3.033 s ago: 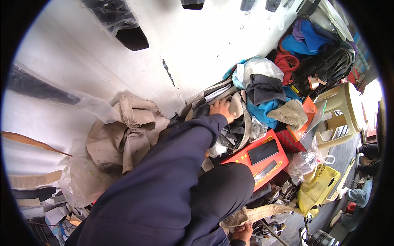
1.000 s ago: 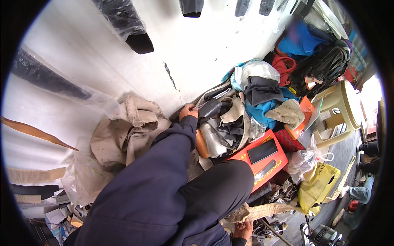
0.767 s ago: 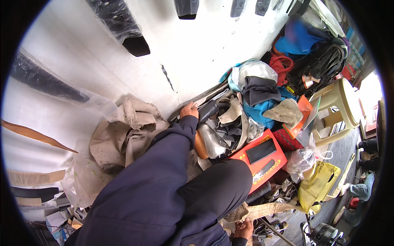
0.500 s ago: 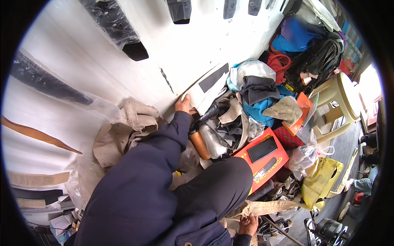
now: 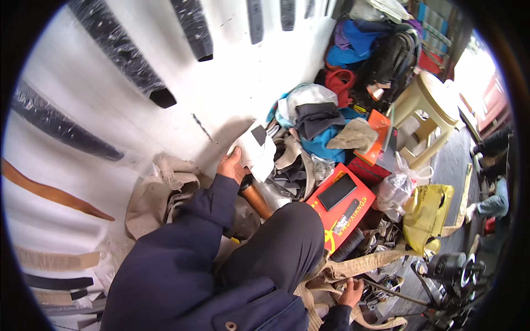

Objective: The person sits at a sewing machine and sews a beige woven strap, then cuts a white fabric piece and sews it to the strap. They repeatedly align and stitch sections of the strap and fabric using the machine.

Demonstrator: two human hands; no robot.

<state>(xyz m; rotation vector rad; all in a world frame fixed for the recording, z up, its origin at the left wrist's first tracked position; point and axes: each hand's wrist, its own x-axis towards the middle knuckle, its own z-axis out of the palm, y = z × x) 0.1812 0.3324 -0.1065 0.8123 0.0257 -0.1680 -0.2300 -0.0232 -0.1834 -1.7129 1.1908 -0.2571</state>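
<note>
Now, a white sheet with a dark patch stands tilted in the left hand, its fingers closed on the lower-left edge, thumb on the face. Three seconds ago that hand was deep among the scraps; half a second ago the sheet lay farther along the wall, and it is now drawn in, over the heap's near end, just above a brown spool. The right hand is beside a beige strap and a rod, fingers partly curled; whether they grip anything cannot be told. The phone remains on the red box.
</note>
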